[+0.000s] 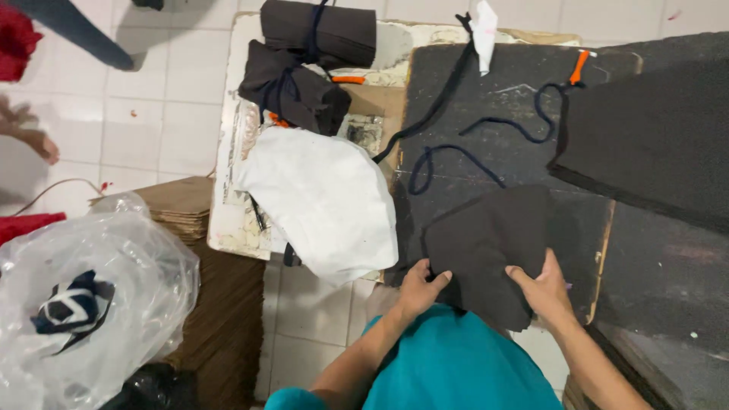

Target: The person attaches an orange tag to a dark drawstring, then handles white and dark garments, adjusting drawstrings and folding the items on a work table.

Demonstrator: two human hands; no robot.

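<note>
Holding a dark grey fabric piece (486,247) at its near edge, the person is working with both hands: the left hand (420,288) is pinching the left corner with thumb over the cloth, and the right hand (543,287) is grasping the right side, so each grip is clenched on the same piece. The piece is lying on the dark mat (524,129) of the desk, its near edge hanging toward the person's teal shirt (448,364).

The cloth is limp and is likely sagging between the two grips, so an uneven pull could be wrinkling or skewing it. The navy cord (456,152) is looping on the mat just beyond the piece; sliding the fabric forward could be snagging it and dragging it along. The white cloth (323,201) is lying just beside the left hand and overhanging the desk edge, so a nudge could be tipping it onto the floor.
</note>
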